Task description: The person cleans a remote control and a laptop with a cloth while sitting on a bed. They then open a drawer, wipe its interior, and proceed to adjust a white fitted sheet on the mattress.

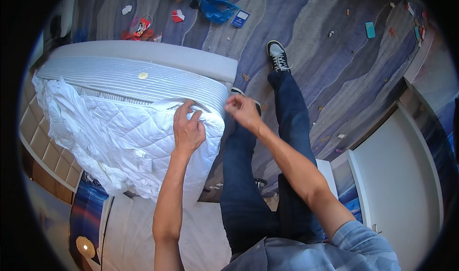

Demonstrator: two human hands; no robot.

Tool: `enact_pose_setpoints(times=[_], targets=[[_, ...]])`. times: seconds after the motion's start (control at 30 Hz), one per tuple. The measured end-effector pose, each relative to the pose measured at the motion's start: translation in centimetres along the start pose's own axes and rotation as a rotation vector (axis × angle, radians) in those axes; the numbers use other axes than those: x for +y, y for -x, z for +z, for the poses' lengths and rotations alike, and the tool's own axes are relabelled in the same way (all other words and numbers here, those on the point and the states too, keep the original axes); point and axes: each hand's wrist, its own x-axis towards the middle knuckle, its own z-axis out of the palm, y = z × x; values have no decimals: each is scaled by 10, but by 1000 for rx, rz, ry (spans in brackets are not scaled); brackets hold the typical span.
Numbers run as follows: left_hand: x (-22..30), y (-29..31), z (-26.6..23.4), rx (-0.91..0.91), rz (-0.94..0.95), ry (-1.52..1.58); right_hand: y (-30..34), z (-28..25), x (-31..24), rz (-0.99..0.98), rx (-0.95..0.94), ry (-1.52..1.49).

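Observation:
A white quilted mattress pad (143, 127) lies over the top of a striped mattress (186, 84), its edge partly pulled back near the corner. The fingers of my left hand (189, 132) are bent over that edge and grip it. Just off the mattress corner is my right hand (243, 111), thumb and fingers drawn together. Whether anything thin is pinched in it I cannot make out. A crumpled white sheet (81, 127) is bunched along the pad's left side.
Under the mattress is a pale bed base (191, 56). A tufted headboard (48, 137) stands at the left, and a second white bed (138, 223) below. On the patterned carpet (315, 37) lie a blue plastic bag (213, 5), a blue box (240, 18) and scattered litter. A white door (401, 166) is at the right.

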Motion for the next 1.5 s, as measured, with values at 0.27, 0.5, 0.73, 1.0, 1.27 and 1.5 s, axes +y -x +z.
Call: enact_pose_setpoints(times=[0.27, 0.5, 0.73, 1.0, 1.27, 1.5], targets=[[-12, 2, 0, 82, 15, 177, 15, 36, -36, -301, 48, 182], [-8, -5, 5, 140, -35, 274, -15, 39, -8, -173, 202, -65], [-5, -55, 20, -231, 23, 259, -80, 0, 17, 394, -265, -498], [-10, -90, 29, -568, 18, -148, -122, 2, 29, 500, -1, -91], [10, -76, 63, -519, 90, -11, -119, 21, 35, 145, 274, 650], [2, -85, 69, -507, -27, 38, -111, 24, 57, 280, 236, 302]])
